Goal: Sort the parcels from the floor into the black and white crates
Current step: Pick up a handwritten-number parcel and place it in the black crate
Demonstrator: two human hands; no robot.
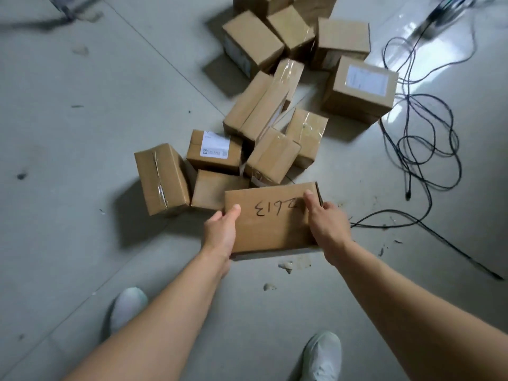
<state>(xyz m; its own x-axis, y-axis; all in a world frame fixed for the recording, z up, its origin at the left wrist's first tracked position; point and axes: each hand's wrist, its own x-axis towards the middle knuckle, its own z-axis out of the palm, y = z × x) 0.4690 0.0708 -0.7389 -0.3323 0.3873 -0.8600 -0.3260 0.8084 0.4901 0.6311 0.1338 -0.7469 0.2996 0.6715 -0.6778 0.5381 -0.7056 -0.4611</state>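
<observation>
A flat cardboard parcel (270, 221) with black handwritten marks on top is held between both hands just above the grey floor. My left hand (221, 233) grips its left edge with the thumb on top. At the parcel's right edge my right hand (325, 220) holds on, thumb over the top face. Behind it lies a heap of several brown parcels (270, 158), some taped, a few with white labels (215, 145). No crate is in view.
Black cables (424, 149) loop over the floor at the right. My two white shoes (127, 307) (323, 356) stand at the bottom. A blurred metal stand foot (439, 19) is at the top right. Small bits of debris (286, 266) lie near the parcel.
</observation>
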